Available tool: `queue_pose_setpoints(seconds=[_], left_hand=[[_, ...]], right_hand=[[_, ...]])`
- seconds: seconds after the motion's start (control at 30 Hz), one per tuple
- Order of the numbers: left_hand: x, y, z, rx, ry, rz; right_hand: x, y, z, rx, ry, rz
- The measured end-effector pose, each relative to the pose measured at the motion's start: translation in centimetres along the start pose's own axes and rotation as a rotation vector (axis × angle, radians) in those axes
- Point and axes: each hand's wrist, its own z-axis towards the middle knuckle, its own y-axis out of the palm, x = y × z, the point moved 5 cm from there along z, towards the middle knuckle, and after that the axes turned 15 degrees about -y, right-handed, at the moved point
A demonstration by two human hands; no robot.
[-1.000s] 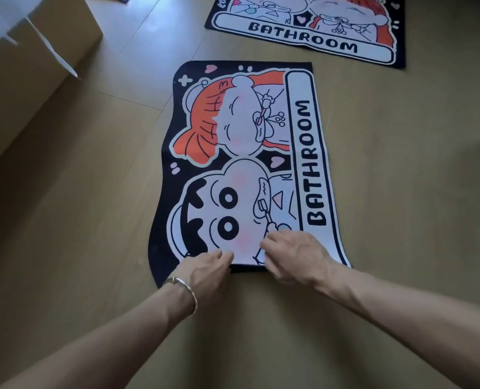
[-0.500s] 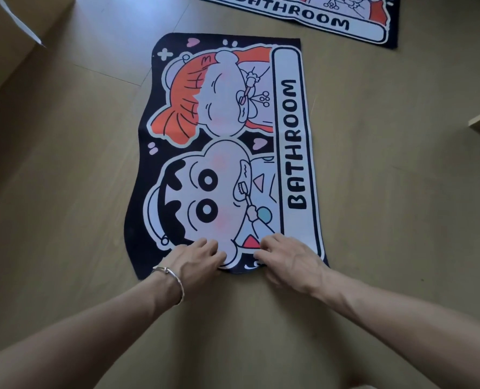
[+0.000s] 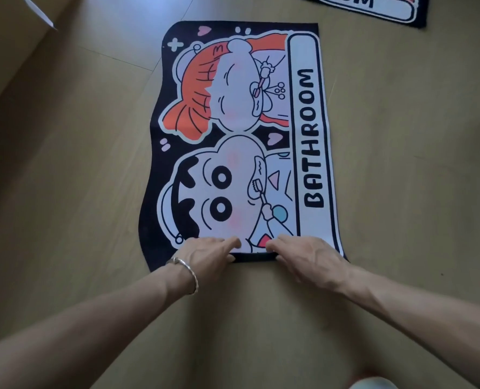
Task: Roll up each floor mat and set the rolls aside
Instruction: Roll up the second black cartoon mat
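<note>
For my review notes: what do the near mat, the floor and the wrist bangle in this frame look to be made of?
Near mat: probably thin, flexible fabric. The printed top is matte and the side edge is wavy. The backing is not visible.
Floor: wood-look planks, perhaps laminate or vinyl, with a satin sheen and faint seams.
Bangle: likely polished silvery metal, judging by its bright glint.
</note>
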Motion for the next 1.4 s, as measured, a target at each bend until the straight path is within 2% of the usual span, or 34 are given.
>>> queue_pose_setpoints(seconds=[0.17, 0.33, 0.53, 0.73, 0.9, 1.03, 1.2, 1.3, 1.4], left_hand=[[0.1, -0.6, 0.4, 0.067, 0.018, 0.143], [0.2, -0.3, -0.2, 0.202, 0.223, 0.225], [0.1, -0.1, -1.4, 0.372, 0.240, 0.341], [-0.2, -0.2, -1.6, 0.261, 0.161, 0.276], [-0.8, 0.1, -1.8, 0.199, 0.110, 0.150], [-1.7, -0.7, -0.5, 0.015, -0.017, 0.073], [-3.9, -0.9, 1.4, -0.129, -0.194, -0.229], [-4.4, -1.1, 2.1, -0.116, -0.224, -0.308], [-4.7, -1.3, 2.4, -0.067, -0.277, -0.331]], right_hand=[[0.3, -0.4, 0.5, -0.008, -0.033, -0.177], [0.4, 0.2, 0.4, 0.011, -0.071, -0.261], [0.4, 0.8, 0.7, 0.023, -0.041, -0.335], [0.9, 1.2, 0.1, 0.043, 0.093, -0.122], [1.4, 1.1, -0.3, 0.026, 0.157, -0.126], [2.1, 1.0, -0.1, -0.068, 0.240, -0.016], [3.1, -0.2, 0.4, -0.085, 0.285, 0.173], [3.6, -0.8, 0.5, -0.033, 0.319, 0.202], [3.8, -0.8, 0.9, -0.017, 0.286, 0.057]])
